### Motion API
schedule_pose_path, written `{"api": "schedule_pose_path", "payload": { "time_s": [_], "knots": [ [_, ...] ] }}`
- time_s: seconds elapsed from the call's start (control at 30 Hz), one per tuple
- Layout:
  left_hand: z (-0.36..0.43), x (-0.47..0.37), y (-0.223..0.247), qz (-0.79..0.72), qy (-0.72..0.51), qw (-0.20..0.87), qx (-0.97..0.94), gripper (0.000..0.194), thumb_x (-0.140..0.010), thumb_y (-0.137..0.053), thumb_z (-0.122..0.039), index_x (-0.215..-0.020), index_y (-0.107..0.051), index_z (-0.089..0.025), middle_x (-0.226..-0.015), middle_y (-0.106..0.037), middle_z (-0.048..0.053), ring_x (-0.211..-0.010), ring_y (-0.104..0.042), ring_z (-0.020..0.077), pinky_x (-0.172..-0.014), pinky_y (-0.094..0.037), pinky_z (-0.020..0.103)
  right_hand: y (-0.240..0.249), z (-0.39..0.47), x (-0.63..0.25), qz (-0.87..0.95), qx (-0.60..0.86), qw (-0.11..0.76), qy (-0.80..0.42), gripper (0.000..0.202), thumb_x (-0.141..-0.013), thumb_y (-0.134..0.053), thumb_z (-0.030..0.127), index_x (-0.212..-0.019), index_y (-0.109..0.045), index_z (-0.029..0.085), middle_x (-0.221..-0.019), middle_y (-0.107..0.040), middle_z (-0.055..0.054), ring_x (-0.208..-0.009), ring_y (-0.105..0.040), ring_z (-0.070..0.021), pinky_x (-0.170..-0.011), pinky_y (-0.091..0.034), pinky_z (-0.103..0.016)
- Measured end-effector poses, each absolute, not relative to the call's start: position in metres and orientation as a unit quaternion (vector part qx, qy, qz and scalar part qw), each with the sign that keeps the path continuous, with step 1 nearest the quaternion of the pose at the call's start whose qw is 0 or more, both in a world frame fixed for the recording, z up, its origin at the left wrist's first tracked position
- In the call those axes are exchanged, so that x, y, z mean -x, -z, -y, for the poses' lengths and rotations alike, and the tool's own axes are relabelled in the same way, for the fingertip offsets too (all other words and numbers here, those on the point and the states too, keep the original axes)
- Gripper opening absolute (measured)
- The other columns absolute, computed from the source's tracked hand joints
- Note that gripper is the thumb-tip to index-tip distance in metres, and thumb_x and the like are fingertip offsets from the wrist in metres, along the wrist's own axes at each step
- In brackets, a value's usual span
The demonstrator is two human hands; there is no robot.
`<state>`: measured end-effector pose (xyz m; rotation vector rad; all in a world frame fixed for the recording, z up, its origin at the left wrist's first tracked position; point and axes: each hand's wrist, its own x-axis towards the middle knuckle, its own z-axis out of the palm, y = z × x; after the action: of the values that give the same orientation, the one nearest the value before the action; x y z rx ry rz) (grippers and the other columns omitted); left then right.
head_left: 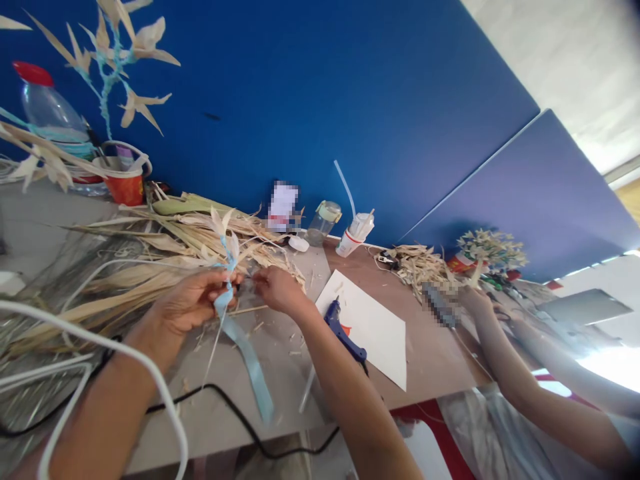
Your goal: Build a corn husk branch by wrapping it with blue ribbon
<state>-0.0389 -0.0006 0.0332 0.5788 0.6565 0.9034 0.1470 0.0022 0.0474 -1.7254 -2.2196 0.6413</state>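
The step in hand looks to be wrapping: blue ribbon (pixel 253 373) runs around the upper stem (pixel 214 350) of a small husk flower (pixel 220 223), with bare, pale stem showing below. The flower is on the left of the scene, raised above the near part of the table (pixel 425 377), petals up and stem slanting down toward the near edge.

The left hand (pixel 187 300) grips the wrapped part between thumb and fingers. The right hand (pixel 277 290) is just to the right, fingers curled toward the stem; whether it pinches anything I cannot tell. The ribbon's long tail hangs loose toward the near side, apart from the right hand.

Behind and left of the hands lie loose husks (pixel 125 283). To the right, a glue gun (pixel 345 333) lies partly on white paper (pixel 390 347), within easy reach, I judge. A co-worker's hand (pixel 475 303) is at the far right.

Another turn would call for a firm left pinch, the tail taken up and drawn taut at a slant down the stem, clear of the black cable (pixel 235 413).
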Motion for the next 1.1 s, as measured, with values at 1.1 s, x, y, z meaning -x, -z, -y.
{"api": "schedule_pose_path", "payload": {
  "time_s": [1.1],
  "knots": [
    [0.012,0.015,-0.037,-0.4,-0.389,0.75,-0.355,0.027,-0.058,-0.077,-0.022,-0.054,-0.051,-0.017,-0.047,-0.038,-0.007,-0.043,-0.033,0.0047,-0.037,-0.028,0.015,-0.026,0.059,-0.156,0.885,0.451,0.04,-0.111,0.016,-0.088,-0.057,0.021,-0.088,-0.072,0.017,-0.096,-0.066,-0.009,-0.092,-0.058,-0.0218,-0.084,-0.045,-0.032]
  ]
}}
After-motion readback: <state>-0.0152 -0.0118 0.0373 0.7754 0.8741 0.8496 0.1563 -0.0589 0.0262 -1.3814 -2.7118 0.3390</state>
